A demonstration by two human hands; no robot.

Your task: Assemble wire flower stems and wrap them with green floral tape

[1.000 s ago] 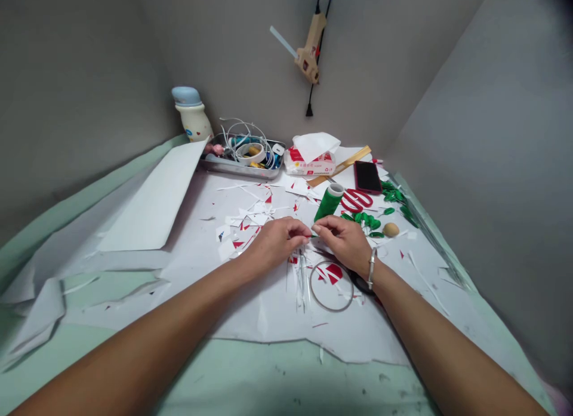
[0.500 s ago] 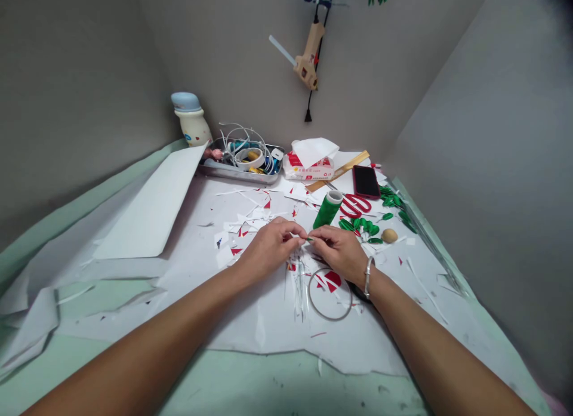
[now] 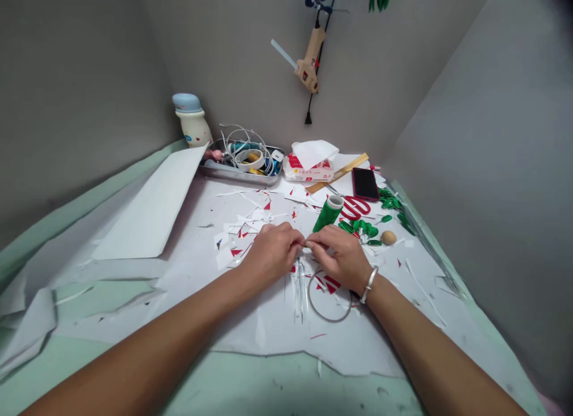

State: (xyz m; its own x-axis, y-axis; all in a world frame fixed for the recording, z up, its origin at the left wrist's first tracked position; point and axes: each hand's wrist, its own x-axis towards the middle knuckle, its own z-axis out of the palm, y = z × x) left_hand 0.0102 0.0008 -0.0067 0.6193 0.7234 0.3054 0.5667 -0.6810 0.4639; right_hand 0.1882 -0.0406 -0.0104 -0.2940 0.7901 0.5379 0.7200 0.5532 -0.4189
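Note:
My left hand [image 3: 274, 252] and my right hand [image 3: 340, 253] meet fingertip to fingertip over the white paper sheet [image 3: 268, 308]. Both are closed in a pinch on a small thin piece that is too small to name. Just behind them stands a green spool of tape [image 3: 328, 213]. Below the hands lie thin wire pieces [image 3: 299, 290] and a metal ring [image 3: 330, 296] with red paper scraps [image 3: 330, 282] inside it. A silver bangle [image 3: 369, 283] sits on my right wrist.
Red scissors [image 3: 355, 206], green leaves [image 3: 364, 228], a small wooden ball [image 3: 388, 237] and a phone [image 3: 365, 183] lie at the right. A tissue pack [image 3: 310, 165], ruler [image 3: 342, 172], tray of cables [image 3: 244, 162] and bottle [image 3: 192, 120] stand behind. A glue gun [image 3: 308, 61] hangs on the wall.
My hands have drawn closer together until the fingertips touch, and they sit slightly lower on the sheet. The view has tilted a little.

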